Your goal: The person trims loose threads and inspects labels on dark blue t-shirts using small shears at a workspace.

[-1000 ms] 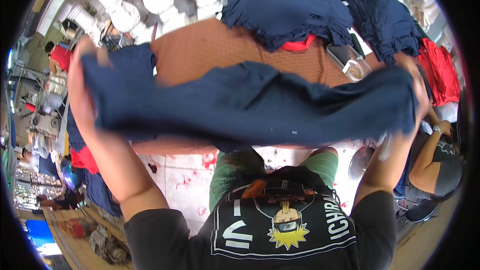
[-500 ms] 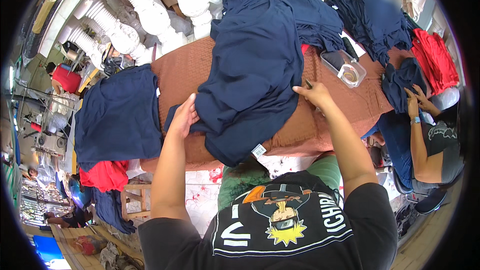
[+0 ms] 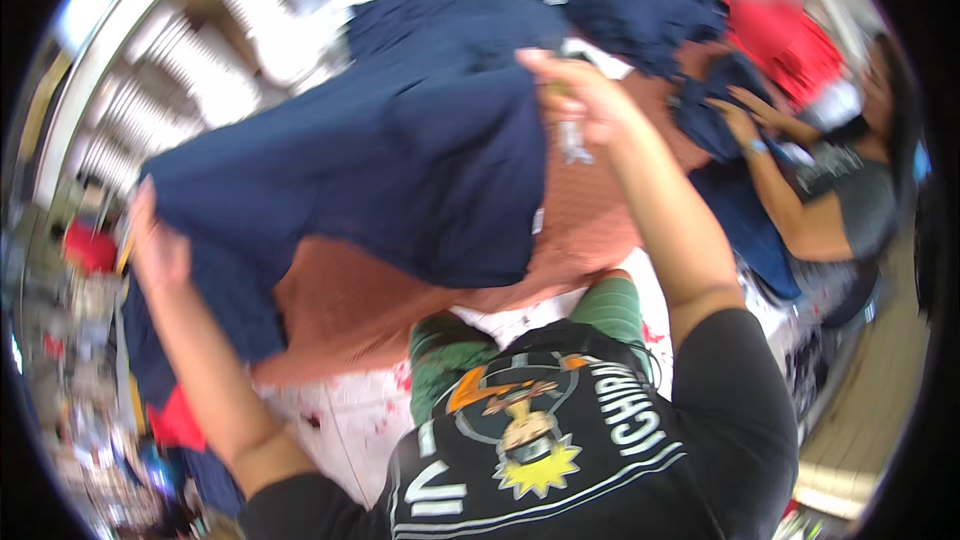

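A navy shirt (image 3: 400, 160) is stretched wide between my two hands, lifted above the table, its lower edge hanging in a curve. At its left corner my left hand (image 3: 160, 245) pinches the cloth between thumb and fingers. My right hand (image 3: 582, 105) grips the opposite corner, and a small metal tool (image 3: 573, 142), too blurred to name, also sticks out below its fingers. A small white tag (image 3: 538, 221) shows on the shirt's right edge. Beneath the shirt's left end lies a stack of navy garments (image 3: 225, 290), partly covered.
A brown cloth (image 3: 370, 305) covers the table. More navy garments (image 3: 640, 5) and red ones (image 3: 800, 55) are piled on the far right. White balusters (image 3: 260, 25) line the far side. At right, a co-worker's hands (image 3: 745, 115) rest on dark cloth.
The shirt has been raised off the table and spread out sideways. My left hand moved left and my right hand moved up and left. The whole view has shifted and blurred.
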`<state>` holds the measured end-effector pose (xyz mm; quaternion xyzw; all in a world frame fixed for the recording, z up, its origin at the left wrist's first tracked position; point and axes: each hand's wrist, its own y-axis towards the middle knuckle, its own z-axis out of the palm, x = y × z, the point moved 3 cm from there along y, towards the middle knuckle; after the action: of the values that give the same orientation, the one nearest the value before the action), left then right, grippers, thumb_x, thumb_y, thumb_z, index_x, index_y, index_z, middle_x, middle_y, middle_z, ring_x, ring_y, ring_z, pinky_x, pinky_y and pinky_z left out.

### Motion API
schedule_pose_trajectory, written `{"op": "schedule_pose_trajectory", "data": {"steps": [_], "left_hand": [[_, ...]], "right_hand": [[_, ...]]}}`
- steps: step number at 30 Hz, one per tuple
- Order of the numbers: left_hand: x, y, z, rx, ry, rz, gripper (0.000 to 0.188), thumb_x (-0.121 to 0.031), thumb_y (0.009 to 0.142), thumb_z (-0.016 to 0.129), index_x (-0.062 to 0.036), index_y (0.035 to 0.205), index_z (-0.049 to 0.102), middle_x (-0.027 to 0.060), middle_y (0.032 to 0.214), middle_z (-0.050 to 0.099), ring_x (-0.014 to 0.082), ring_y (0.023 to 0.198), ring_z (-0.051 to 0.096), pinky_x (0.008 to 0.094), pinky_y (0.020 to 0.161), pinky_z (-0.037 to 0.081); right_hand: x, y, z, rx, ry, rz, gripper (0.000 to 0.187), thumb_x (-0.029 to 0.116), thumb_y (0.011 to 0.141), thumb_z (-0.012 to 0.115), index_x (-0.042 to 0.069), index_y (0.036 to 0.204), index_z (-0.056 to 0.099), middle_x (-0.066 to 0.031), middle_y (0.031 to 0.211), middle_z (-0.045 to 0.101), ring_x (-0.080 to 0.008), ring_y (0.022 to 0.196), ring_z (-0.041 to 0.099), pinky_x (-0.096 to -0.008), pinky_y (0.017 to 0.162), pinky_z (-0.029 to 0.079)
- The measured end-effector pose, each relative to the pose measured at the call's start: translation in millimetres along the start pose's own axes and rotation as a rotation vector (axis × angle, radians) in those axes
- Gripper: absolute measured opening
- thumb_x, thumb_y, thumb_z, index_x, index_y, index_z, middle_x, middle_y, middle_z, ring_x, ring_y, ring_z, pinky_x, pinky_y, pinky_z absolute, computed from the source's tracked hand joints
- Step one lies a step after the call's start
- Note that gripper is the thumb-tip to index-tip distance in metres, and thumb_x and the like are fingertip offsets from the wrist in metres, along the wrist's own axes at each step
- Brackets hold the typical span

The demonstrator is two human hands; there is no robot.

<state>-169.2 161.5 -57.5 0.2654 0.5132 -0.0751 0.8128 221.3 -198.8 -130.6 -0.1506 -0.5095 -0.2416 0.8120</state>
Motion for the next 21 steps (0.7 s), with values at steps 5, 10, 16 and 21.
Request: {"op": "schedule_pose_trajectory", "data": {"steps": [5,10,16,21], "left_hand": [[-80.7,2.8,-25.4,-0.144,0.077,0.121,0.043,-0.023,0.1,0.054,-0.0032,0.137,0.046,0.0107,0.14,0.048,0.0217,0.125,0.049,0.0382,0.109,0.038],[-138.9,-16.4,-23.3,-0.118,0.178,0.175,0.047,-0.023,0.099,0.056,-0.0038,0.14,0.042,0.0129,0.14,0.047,0.0227,0.128,0.047,0.0368,0.109,0.037],[-99.4,-10.6,6.8,0.027,0.655,0.094,0.046,-0.037,0.097,0.056,-0.0064,0.131,0.057,0.0072,0.13,0.059,0.0187,0.122,0.051,0.0335,0.105,0.037],[-144.4,80.5,-81.5,-0.072,0.225,0.418,0.029,-0.018,0.088,0.068,-0.005,0.113,0.06,0.0024,0.08,0.057,0.0142,0.071,0.059,0.0282,0.072,0.055]], "right_hand": [[69.6,-29.5,11.0,0.09,0.135,-0.26,0.019,0.019,0.089,0.071,0.012,0.08,0.055,0.0075,0.053,0.04,-0.0037,0.04,0.03,-0.0215,0.04,0.024],[146.9,-39.4,-34.8,-0.107,-0.183,-0.51,0.011,0.018,0.091,0.064,0.009,0.088,0.058,0.0075,0.06,0.046,-0.0024,0.046,0.037,-0.0184,0.044,0.028],[224.8,-2.5,-61.0,-0.296,-0.49,-0.606,0.025,0.026,0.093,0.064,0.009,0.111,0.067,0.0069,0.083,0.062,0.0038,0.058,0.044,-0.0109,0.053,0.031],[170.3,80.9,60.6,-0.337,-0.658,-0.601,0.04,0.042,0.084,0.067,0.008,0.106,0.067,0.0026,0.073,0.06,0.0002,0.048,0.04,-0.0135,0.043,0.031]]}}
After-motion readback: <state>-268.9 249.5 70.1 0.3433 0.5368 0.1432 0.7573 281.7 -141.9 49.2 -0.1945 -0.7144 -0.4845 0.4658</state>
